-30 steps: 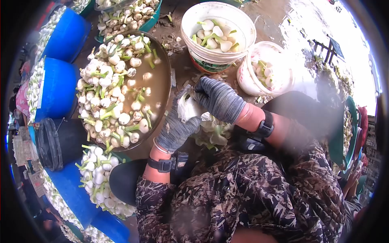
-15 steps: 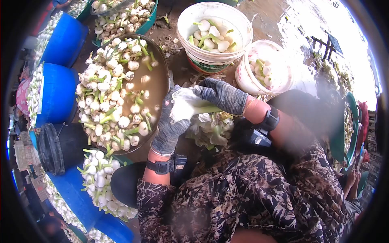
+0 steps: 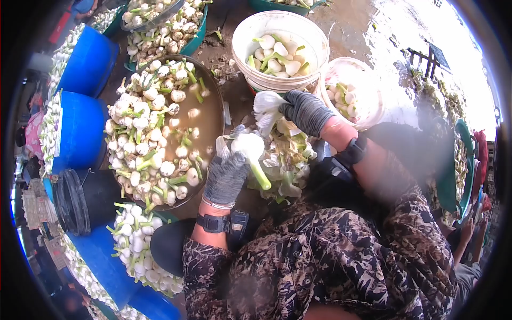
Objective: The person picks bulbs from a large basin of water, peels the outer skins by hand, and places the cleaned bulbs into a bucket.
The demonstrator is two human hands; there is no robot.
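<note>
My left hand (image 3: 226, 178), in a grey knit glove, grips a white garlic bulb (image 3: 248, 146) whose cut green stem points down to the right. A loose flap of skin stands up at the bulb's left side. My right hand (image 3: 305, 112), gloved too, pinches a peeled-off piece of white garlic skin (image 3: 268, 108), apart from the bulb. Beneath the hands lies a heap of peeled skins (image 3: 288, 160). To the left, a wide round basin (image 3: 220, 114) holds many garlic bulbs in murky brown water.
Ahead stands a white bucket (image 3: 242, 40) with several clean bulbs; a second white bucket (image 3: 368, 80) with bulbs is to its right. Blue tubs (image 3: 80, 130) heaped with garlic line the left, near a black bucket (image 3: 96, 197). Clean bulbs (image 3: 141, 245) are piled beside my left knee.
The right hand has pulled a piece of skin off the bulb and moved right and slightly forward with it. The left hand still holds the bulb, now lower, with its stem turned downward.
</note>
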